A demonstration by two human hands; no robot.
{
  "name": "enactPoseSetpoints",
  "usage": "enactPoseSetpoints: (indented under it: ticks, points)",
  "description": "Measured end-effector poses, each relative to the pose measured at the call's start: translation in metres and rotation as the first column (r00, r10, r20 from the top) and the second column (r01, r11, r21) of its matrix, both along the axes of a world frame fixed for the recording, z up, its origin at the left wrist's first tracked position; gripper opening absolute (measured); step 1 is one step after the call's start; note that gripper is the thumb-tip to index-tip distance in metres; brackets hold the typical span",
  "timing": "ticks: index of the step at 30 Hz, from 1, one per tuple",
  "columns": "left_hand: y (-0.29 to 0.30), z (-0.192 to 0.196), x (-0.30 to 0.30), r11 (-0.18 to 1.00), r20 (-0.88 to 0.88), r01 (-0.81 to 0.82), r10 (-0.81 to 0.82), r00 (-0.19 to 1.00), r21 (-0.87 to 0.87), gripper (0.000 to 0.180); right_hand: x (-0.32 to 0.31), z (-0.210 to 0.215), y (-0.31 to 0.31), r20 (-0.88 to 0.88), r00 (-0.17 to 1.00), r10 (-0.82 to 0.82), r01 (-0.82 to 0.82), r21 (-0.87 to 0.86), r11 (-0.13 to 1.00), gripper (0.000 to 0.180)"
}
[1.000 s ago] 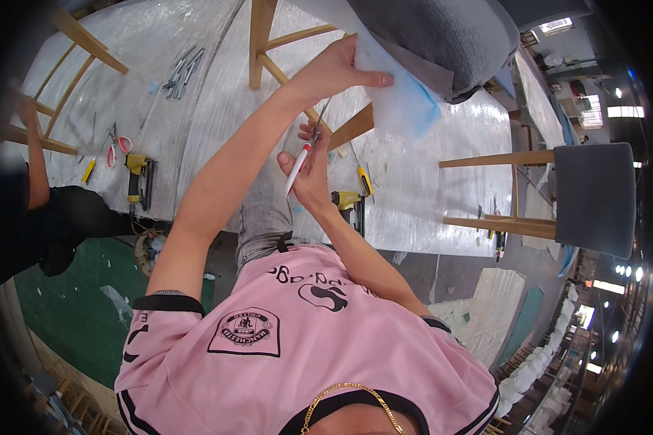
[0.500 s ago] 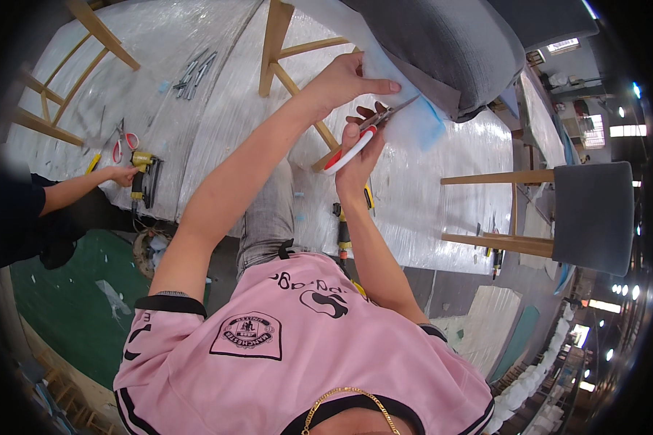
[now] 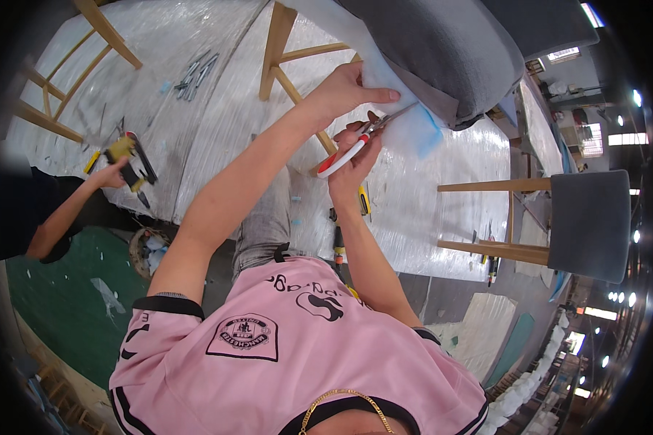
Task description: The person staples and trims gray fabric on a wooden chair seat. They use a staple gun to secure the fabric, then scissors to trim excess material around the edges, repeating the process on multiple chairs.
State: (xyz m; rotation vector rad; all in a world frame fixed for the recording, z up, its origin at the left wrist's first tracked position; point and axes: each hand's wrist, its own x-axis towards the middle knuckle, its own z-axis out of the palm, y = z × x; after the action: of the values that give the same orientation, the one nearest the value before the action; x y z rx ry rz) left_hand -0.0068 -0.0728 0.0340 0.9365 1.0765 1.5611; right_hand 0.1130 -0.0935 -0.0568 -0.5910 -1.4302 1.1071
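Observation:
My left hand (image 3: 345, 94) pinches the edge of a thin white padding sheet (image 3: 386, 80) that hangs along a grey upholstered chair (image 3: 457, 51). Blue tints the sheet's lower corner. Just below, my right hand (image 3: 355, 163) is closed on scissors (image 3: 346, 154) with red-and-white handles. Their blades reach up to the right against the padding, close to my left fingertips. Exactly how far the blades are parted is hard to make out. A wooden leg frame (image 3: 276, 54) of the chair stands behind my left hand.
Film covers the worktable (image 3: 218, 130). Metal rods (image 3: 196, 76) lie at the far left. Near my right forearm is a yellow-and-black tool (image 3: 363, 203). A co-worker's hand (image 3: 112, 174) holds a staple gun (image 3: 127, 158) at left. Another grey chair (image 3: 588, 225) lies at right.
The scissors and my right hand have shifted slightly left and down, and the handles look closer together. My left hand keeps its pinch. The co-worker's staple gun has tilted and moved left.

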Motion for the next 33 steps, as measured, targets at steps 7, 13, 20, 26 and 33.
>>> enactPoseSetpoints:
  ticks: [7,13,20,26,33]
  points:
    - [0.002,-0.004,0.001,0.999,-0.036,-0.017,0.018,0.999,0.033,0.064,0.015,0.01,-0.001,0.048,0.999,0.006,-0.007,0.017,1.0,0.052]
    - [0.001,-0.004,0.002,0.999,-0.03,-0.028,0.029,0.999,0.016,0.065,0.013,0.006,-0.004,0.046,0.998,-0.032,0.032,0.013,0.999,0.055]
    - [-0.014,-0.01,0.014,0.998,0.123,-0.066,0.066,0.99,-0.002,0.067,0.029,0.01,-0.016,0.173,0.984,0.033,-0.022,-0.067,0.998,0.051]
    - [-0.031,-0.015,0.061,0.991,0.174,-0.104,0.117,0.978,-0.079,0.069,0.097,-0.077,-0.025,0.309,0.948,0.074,-0.023,-0.166,0.986,0.043]
    - [-0.022,-0.037,0.051,0.797,0.092,-0.595,0.588,0.803,0.102,0.079,0.21,-0.129,-0.048,0.561,0.827,-0.034,0.233,-0.287,0.929,0.047]
